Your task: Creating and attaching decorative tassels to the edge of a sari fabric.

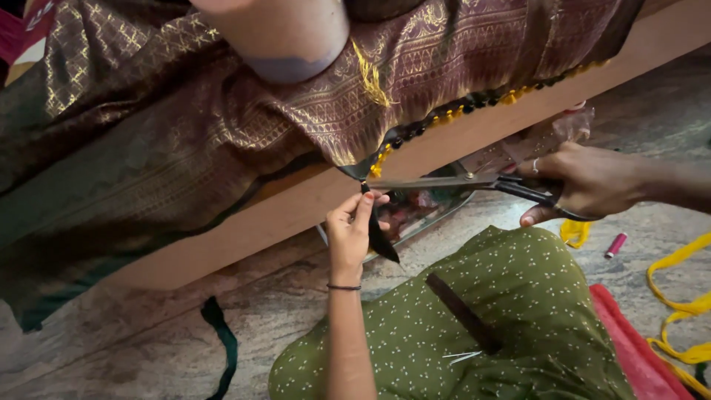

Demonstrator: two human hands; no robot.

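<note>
Dark strip: a narrow dark strip of cloth [379, 237] is hanging from the lower corner of the maroon and gold brocade fabric [222, 111], just below the edge of the wooden board; it is running down between my two hands, closer to my left.
Left hand: my left hand [349, 233] is pinching the strip near its top with thumb and fingertips closed on it, pulling it downward and taut; the loose tail is trailing past my palm toward my lap.
Scissors: the scissors [452, 181] are lying level, blades nearly together, the tip reaching the point where the strip is meeting the fabric, just above my left fingers.
Right hand: my right hand [585, 181] is gripping the dark scissor handles, fingers curled through the loops, well to the right of the strip.
Board: the wooden board [281, 215] is carrying the fabric, which is draping over its edge.
Around: my green dotted garment [503, 311] is covering my lap below; yellow ribbon [678, 304] and a small red tube [615, 244] are lying on the stone floor [133, 341] to my right.
</note>
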